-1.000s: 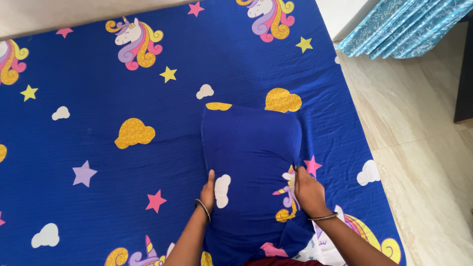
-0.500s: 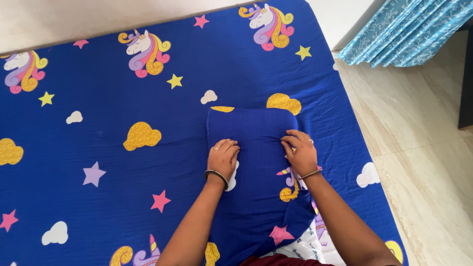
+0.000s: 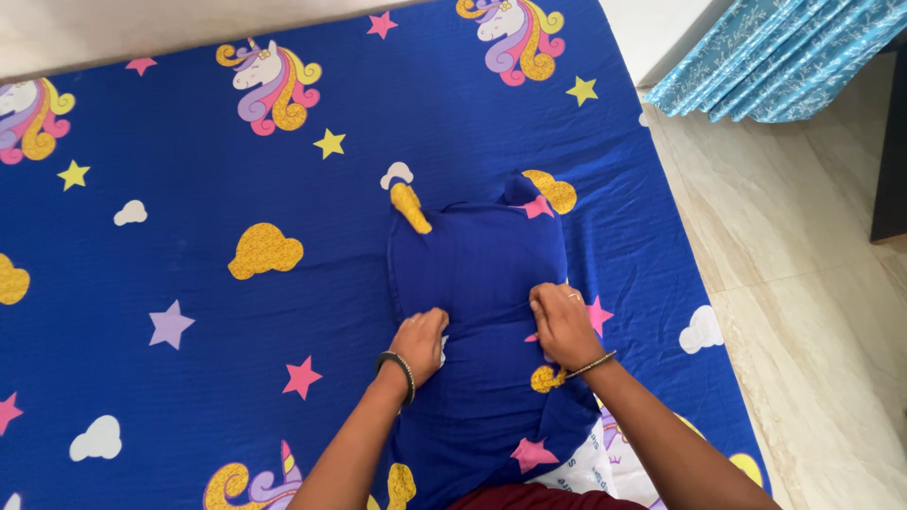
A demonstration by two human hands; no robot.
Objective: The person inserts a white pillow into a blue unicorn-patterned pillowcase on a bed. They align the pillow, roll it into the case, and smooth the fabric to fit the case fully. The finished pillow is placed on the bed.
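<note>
A pillow in a dark blue case [image 3: 477,260] with cloud, star and unicorn prints lies on a bed with a matching blue sheet [image 3: 189,170]. My left hand [image 3: 420,342], a bangle at the wrist, clutches the case fabric at the pillow's left side. My right hand [image 3: 562,324], wearing a ring and a thin bangle, clutches the fabric on the right side. The pillow's far corners are bunched up. The open end of the case [image 3: 510,444] hangs toward me, with white pillow material [image 3: 590,472] showing at its lower right.
The bed's right edge [image 3: 704,312] borders a pale tiled floor [image 3: 812,283]. A folded light blue patterned cloth [image 3: 775,52] lies at the top right. A beige wall strip [image 3: 142,28] runs along the bed's far edge.
Both hands slid back toward me along the pillow and gripped the fabric. The pillow's far end has pushed up, with its corners now bunched.
</note>
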